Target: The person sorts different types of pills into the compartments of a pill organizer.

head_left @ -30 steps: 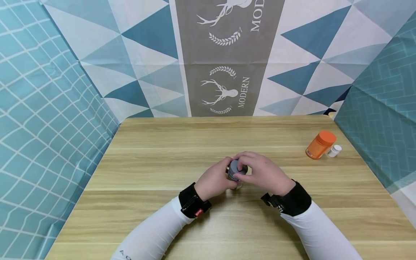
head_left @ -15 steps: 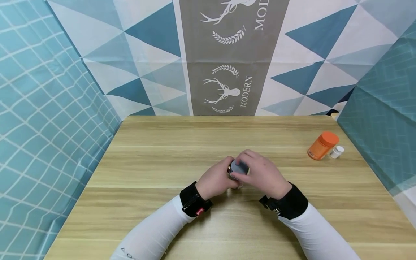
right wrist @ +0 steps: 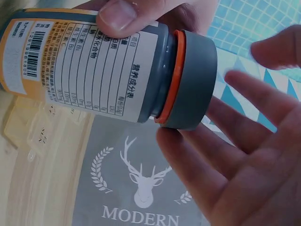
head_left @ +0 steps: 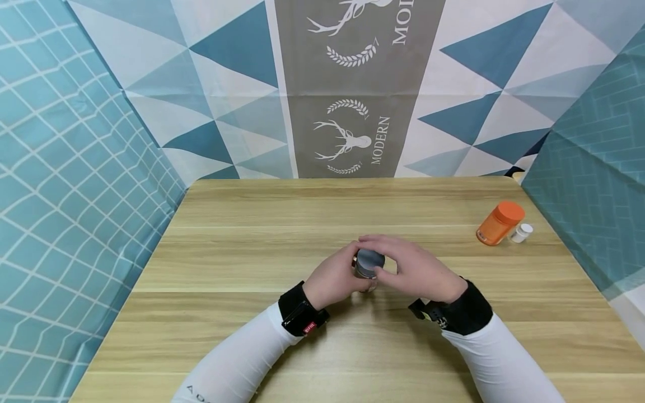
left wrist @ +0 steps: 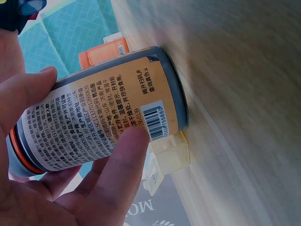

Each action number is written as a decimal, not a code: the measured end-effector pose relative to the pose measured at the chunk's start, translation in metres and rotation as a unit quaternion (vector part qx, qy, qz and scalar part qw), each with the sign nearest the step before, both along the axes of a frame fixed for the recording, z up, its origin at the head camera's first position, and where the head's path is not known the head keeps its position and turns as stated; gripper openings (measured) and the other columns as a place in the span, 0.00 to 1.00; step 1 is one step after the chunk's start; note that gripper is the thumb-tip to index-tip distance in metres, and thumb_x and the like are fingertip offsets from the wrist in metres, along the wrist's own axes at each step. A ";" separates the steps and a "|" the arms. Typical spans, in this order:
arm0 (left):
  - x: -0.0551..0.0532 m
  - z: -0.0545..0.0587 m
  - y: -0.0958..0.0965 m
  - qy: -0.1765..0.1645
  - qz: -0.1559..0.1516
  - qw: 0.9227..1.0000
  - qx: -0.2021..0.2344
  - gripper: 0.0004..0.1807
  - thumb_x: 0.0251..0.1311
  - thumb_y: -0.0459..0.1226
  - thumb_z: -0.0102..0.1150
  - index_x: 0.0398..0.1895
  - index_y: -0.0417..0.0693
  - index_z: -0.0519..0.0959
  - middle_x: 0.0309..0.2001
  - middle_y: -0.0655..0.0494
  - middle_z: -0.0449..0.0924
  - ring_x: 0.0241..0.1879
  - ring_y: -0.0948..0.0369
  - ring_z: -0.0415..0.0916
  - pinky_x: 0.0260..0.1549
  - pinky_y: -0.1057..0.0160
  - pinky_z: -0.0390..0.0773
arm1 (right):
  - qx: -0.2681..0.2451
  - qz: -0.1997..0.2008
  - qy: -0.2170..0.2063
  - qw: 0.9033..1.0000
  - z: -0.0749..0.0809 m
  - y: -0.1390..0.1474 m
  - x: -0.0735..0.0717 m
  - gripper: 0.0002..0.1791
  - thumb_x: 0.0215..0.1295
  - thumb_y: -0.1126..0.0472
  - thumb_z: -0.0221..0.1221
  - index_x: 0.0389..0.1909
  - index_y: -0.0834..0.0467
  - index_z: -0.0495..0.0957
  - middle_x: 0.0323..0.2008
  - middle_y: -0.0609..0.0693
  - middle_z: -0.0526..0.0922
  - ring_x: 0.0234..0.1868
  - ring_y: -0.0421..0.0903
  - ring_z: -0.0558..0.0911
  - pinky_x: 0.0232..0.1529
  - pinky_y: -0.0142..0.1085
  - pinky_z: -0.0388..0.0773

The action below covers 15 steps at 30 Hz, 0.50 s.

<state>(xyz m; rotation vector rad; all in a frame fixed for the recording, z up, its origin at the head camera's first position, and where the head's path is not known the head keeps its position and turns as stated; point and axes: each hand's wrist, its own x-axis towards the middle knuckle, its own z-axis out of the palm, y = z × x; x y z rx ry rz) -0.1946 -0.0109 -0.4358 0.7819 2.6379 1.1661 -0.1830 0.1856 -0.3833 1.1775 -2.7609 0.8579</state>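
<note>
A grey supplement bottle (left wrist: 94, 108) with an orange and white printed label stands upright on the table in the middle of the head view. My left hand (head_left: 332, 275) grips its body, thumb on one side and fingers on the other. On top is a grey lid (right wrist: 197, 80) with an orange ring (right wrist: 170, 80) below it. My right hand (head_left: 420, 268) is spread around this lid. In the right wrist view, fingers touch or nearly touch the lid's side, while the thumb is apart from it. Behind the bottle sits a pale yellow translucent box (left wrist: 171, 155), hidden in the head view.
An orange bottle (head_left: 500, 223) stands at the right side of the wooden table (head_left: 252, 224), with a small white bottle (head_left: 522, 233) beside it. Patterned cloth (head_left: 347, 84) hangs behind the table and along both sides.
My right hand's fingers were curled over the lid; they have now loosened and spread, baring more of the lid's top. My left hand keeps its grip on the bottle.
</note>
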 end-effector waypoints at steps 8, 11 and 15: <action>0.001 0.001 0.000 -0.016 0.001 1.000 0.002 0.30 0.50 0.46 0.72 0.53 0.51 0.68 0.44 0.61 0.77 0.38 0.67 0.74 0.37 0.65 0.77 | 0.004 -0.014 -0.040 0.999 -0.005 0.001 -0.005 0.27 0.62 0.62 0.60 0.64 0.53 0.73 0.60 0.49 0.72 0.58 0.41 0.70 0.55 0.46 0.74; 0.001 0.001 0.000 -0.020 0.000 1.000 0.001 0.28 0.51 0.44 0.71 0.51 0.52 0.68 0.41 0.61 0.77 0.35 0.66 0.73 0.32 0.66 0.76 | 0.005 -0.054 -0.030 0.998 -0.010 -0.003 -0.005 0.24 0.61 0.55 0.63 0.59 0.53 0.76 0.53 0.47 0.75 0.46 0.39 0.75 0.45 0.43 0.79; 0.001 0.001 0.000 -0.026 -0.001 1.000 0.004 0.24 0.51 0.43 0.71 0.47 0.52 0.68 0.37 0.61 0.76 0.31 0.64 0.72 0.27 0.68 0.74 | 0.004 -0.136 -0.003 0.991 -0.017 -0.014 -0.003 0.21 0.59 0.42 0.63 0.46 0.52 0.79 0.40 0.45 0.76 0.33 0.39 0.74 0.31 0.36 0.78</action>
